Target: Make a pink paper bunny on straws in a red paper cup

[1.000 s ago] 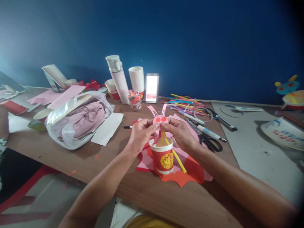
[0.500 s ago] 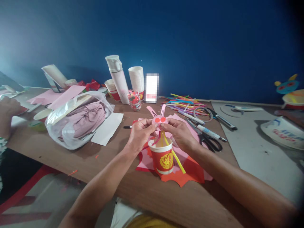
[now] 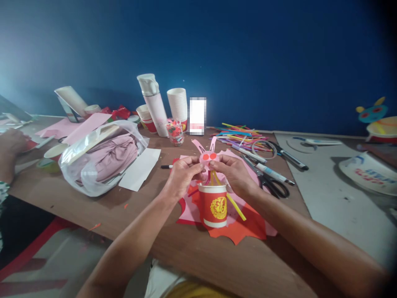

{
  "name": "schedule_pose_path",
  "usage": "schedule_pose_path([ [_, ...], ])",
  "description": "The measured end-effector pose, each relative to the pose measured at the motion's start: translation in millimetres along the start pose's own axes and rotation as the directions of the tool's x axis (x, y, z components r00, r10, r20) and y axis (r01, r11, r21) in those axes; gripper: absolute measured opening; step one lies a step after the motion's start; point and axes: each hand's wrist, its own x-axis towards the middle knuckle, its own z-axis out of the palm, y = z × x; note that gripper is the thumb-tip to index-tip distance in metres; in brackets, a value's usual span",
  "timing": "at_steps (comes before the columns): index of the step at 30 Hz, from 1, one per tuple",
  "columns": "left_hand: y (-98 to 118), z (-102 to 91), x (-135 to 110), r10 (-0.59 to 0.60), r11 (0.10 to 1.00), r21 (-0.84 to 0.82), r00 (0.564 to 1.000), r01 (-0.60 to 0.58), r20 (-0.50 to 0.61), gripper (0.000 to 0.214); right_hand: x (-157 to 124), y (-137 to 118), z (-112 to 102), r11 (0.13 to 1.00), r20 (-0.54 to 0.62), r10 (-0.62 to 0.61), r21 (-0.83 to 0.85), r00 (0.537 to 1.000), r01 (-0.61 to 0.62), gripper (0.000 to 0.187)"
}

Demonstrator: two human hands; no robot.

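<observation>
My left hand [image 3: 183, 174] and my right hand [image 3: 231, 169] pinch the two sides of a pink paper rabbit head [image 3: 209, 157] with long ears and two red round eyes. Just beneath it is a red and white paper cup [image 3: 214, 207] with a yellow printed emblem. Yellow and dark pink straws run between the cup's mouth and the head; how they are joined is hidden by my fingers. A yellow straw [image 3: 237, 207] sticks out at the cup's right side. Under the cup lie pink paper [image 3: 190, 211] and orange-red paper with a scalloped edge [image 3: 240, 234].
On the right lie black-handled scissors [image 3: 274, 184], a glue pen [image 3: 273, 173], a utility knife [image 3: 291, 157] and a pile of coloured straws [image 3: 238, 134]. At the left are a plastic bag [image 3: 93, 182] and another person's hand [image 3: 12, 145]. Behind stand a thermos [image 3: 155, 107] and stacked cups [image 3: 177, 103].
The paper cup has turned and tipped more upright, its rim now seen nearly edge-on. The straw at its side has swung slightly right and up. Both hands keep their pinch on the rabbit head.
</observation>
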Motion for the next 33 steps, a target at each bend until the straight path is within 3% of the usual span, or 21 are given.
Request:
schedule_pose_path([
  [4, 1, 0.7, -1, -0.002, 0.998, 0.057, 1.000, 0.001, 0.014, 0.014, 0, 0, 0, 0.999, 0.002, -0.022, -0.029, 1.000, 0.022, 0.018],
  [10, -5, 1.6, 0, 0.129, 0.971, 0.210, 0.990, -0.115, -0.054, 0.021, -3, -1, 2, 0.995, -0.004, -0.030, -0.098, 1.000, 0.030, 0.014],
  [17, -7, -0.5, 2, 0.077, 0.990, 0.125, 0.996, -0.072, -0.034, 0.021, -3, 1, 2, 0.985, -0.007, -0.071, -0.160, 0.997, 0.069, 0.016],
  [33, -10, 0.6, 3, 0.090, 0.966, 0.248, 0.995, -0.077, -0.040, 0.025, -3, 2, 4, 0.985, -0.039, -0.052, -0.165, 0.998, 0.045, 0.016],
])
